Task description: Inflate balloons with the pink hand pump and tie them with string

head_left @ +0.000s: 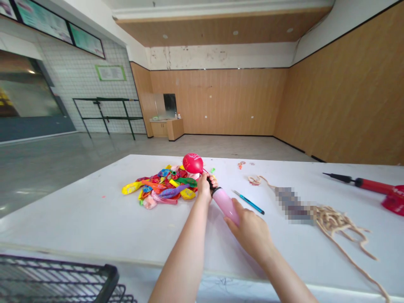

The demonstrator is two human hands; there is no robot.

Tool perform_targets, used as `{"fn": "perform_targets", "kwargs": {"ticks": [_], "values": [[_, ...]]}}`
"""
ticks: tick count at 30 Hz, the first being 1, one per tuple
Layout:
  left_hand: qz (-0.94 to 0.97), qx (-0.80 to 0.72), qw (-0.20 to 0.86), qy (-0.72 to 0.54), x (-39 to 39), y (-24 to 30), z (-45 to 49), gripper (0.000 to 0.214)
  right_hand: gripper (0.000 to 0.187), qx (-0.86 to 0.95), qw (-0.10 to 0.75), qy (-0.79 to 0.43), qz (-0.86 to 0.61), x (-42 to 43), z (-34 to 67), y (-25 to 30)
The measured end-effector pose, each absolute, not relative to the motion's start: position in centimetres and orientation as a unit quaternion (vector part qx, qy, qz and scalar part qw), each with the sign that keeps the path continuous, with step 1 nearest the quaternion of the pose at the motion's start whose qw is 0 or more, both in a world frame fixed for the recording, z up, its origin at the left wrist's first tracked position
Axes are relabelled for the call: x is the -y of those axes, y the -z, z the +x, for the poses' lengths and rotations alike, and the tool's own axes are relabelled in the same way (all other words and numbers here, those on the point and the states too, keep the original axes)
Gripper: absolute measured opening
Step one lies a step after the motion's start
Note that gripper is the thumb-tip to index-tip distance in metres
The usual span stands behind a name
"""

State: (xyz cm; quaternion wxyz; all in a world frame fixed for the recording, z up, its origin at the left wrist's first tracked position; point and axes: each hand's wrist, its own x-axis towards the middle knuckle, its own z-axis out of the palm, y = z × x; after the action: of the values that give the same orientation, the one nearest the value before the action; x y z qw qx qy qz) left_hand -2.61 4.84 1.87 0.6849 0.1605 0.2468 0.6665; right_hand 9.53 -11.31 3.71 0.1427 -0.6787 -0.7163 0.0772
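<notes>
A pink hand pump (224, 203) points away from me over the white table, its black nozzle end at a partly inflated red balloon (192, 163) with pale lettering. My left hand (205, 185) is closed around the nozzle and the balloon's neck; the exact finger hold is partly hidden. Wrapped about the near end of the pump's pink barrel is my right hand (251, 227). Just right of the pump lies a blue pen-like tool (249, 202) with a pointed tip. A heap of uninflated, many-coloured balloons (170, 191) spreads to the left of my left hand.
On the white table (94, 223), beige cord (336, 221) lies loosely at right beside a blurred-out patch. A red pump (375, 185) with a black nozzle rests at the far right. Small rubber-band-like rings (241, 164) lie farther back. A black wire basket (57, 277) stands at the near left.
</notes>
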Motion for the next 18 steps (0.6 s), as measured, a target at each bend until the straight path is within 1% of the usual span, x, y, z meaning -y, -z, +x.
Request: {"fn": "perform_targets", "kwargs": {"ticks": [4,10,14,18], "values": [[0.167,-0.263,0.677,-0.666,-4.8,-2.3,-2.8,0.022,0.059,0.727,0.157,-0.094,-0.662,12.7,10.0,-2.8],[0.148,-0.252,0.676,-0.677,-5.1,-2.8,-3.9,0.020,0.059,0.729,0.143,-0.127,-0.657,16.2,13.3,-1.3],[0.130,-0.240,0.689,-0.671,-5.3,-2.9,-4.0,0.021,0.059,0.727,0.134,-0.106,-0.665,16.6,14.0,-1.4],[0.129,-0.226,0.695,-0.670,-5.3,-2.3,-3.3,0.021,0.055,0.727,0.127,-0.071,-0.671,14.0,12.4,-3.1]]}}
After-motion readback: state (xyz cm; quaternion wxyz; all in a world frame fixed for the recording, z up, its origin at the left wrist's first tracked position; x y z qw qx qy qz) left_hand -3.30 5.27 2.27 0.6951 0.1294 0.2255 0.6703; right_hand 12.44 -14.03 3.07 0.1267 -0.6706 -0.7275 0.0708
